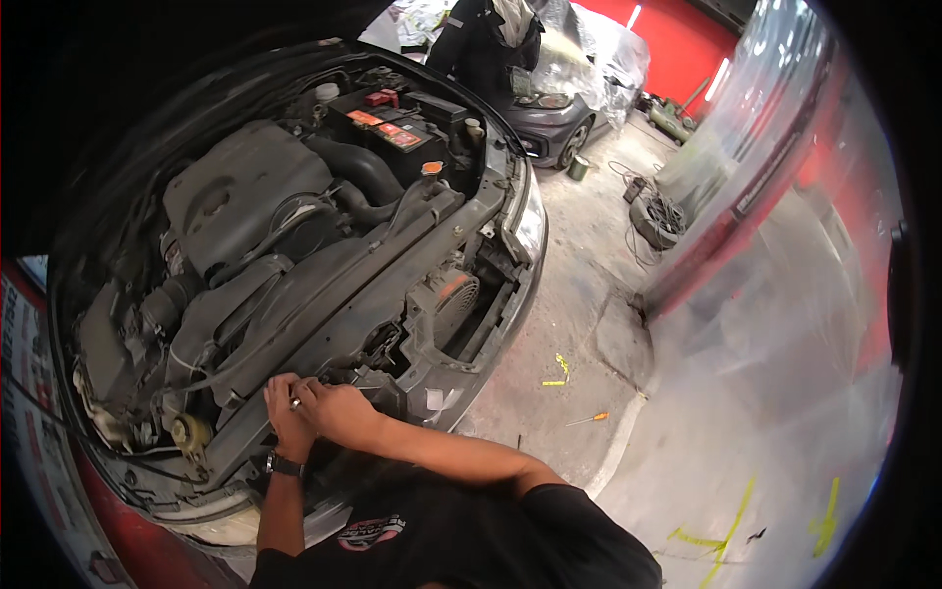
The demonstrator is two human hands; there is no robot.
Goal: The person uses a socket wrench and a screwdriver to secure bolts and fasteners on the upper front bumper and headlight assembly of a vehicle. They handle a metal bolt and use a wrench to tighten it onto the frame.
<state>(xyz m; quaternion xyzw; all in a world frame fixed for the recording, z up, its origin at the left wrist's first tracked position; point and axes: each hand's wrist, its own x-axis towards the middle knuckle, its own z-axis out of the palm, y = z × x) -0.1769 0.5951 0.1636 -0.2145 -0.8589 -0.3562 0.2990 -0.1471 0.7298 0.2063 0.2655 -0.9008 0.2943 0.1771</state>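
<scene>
Both my hands meet over the dark front cross-panel (368,265) of a car with its engine bay exposed. My left hand (283,414), with a watch (285,464) on its wrist, is closed at the panel's edge. Reaching across from the right, my right hand (343,416) presses against the left one, its fingers bent and closed. A ring shows where the fingers overlap. Whatever they grip is too small or too covered to make out. Just right of the hands is an opening in the car's front, and a fan-like grille (453,297) sits farther along.
The engine cover (245,187) and battery (388,133) fill the bay. An orange-handled screwdriver (597,418) and yellow tape strips (559,371) lie on the floor. Plastic sheeting (765,324) hangs at the right. A person (481,49) stands beyond the car, near another car (549,128).
</scene>
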